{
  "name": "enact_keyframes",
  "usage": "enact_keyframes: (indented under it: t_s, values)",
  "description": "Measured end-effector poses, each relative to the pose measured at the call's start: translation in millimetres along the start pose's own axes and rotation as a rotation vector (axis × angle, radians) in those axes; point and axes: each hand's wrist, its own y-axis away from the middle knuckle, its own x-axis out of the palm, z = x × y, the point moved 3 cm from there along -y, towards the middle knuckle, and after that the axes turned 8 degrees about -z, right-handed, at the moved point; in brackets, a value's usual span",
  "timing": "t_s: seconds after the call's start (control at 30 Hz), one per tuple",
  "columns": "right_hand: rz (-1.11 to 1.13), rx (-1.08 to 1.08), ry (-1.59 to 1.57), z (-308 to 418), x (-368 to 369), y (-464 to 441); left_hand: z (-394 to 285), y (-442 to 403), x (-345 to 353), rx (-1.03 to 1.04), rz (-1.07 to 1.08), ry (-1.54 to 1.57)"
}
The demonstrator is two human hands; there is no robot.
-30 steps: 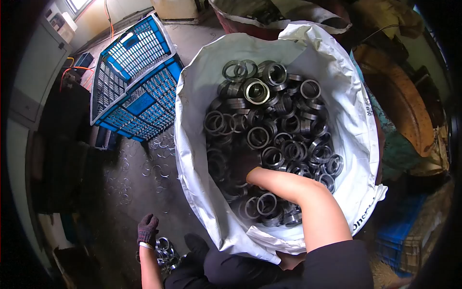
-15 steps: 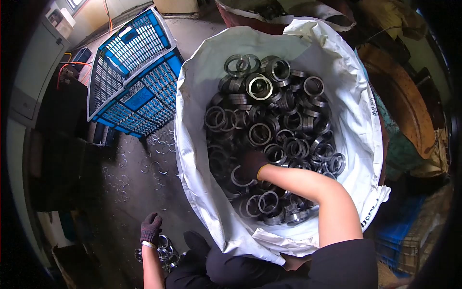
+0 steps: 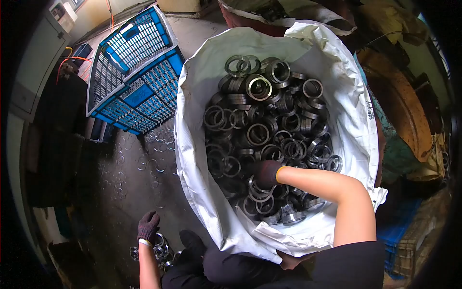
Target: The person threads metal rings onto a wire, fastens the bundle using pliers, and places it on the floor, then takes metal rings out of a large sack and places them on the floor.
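Observation:
A large white sack [image 3: 195, 202] stands open in front of me, holding many metal rings [image 3: 258, 134], some stacked and some lying loose. My right hand [image 3: 266, 174], in a dark knitted glove with a yellow cuff, is down among the rings in the sack's lower middle. Its fingers are hidden in shadow, with several rings right beside and below it. My left hand [image 3: 148, 226], in a similar dark glove, hangs at the lower left with its fingers curled together. Below and beside it lies a pile of shiny rings [image 3: 163, 250]; whatever it may hold is too small to tell.
A blue and grey plastic crate [image 3: 139, 96] stands at the upper left. Thin curved pieces [image 3: 156, 166] are scattered over the floor. Another sack [image 3: 269, 19] is behind the white one. At the lower right is a blue crate [image 3: 402, 226].
My right hand has moved to the right inside the sack, and rings near it have shifted. The left hand has stayed almost in place.

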Motion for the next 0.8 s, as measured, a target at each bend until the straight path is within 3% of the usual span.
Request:
enact_keyframes:
  t_s: [0.07, 0.27, 0.57, 0.7, 0.8]
  values:
    - [0.183, -0.104, 0.269, 17, -1, 1, -1, -1, 0, 0.015, 0.016, 0.012]
    - [0.332, -0.144, 0.461, 31, 10, -17, 4, -3, -4, -0.001, 0.011, 0.039]
    - [0.11, 0.047, 0.359, 29, 25, -32, 9, 3, -13, -0.011, -0.009, 0.128]
    - [0.074, 0.048, 0.388, 55, -8, -1, 9, 1, -19, 0.041, -0.033, 0.117]
    - [0.207, -0.06, 0.395, 78, -39, 15, 7, 13, -25, 0.07, -0.014, 0.136]
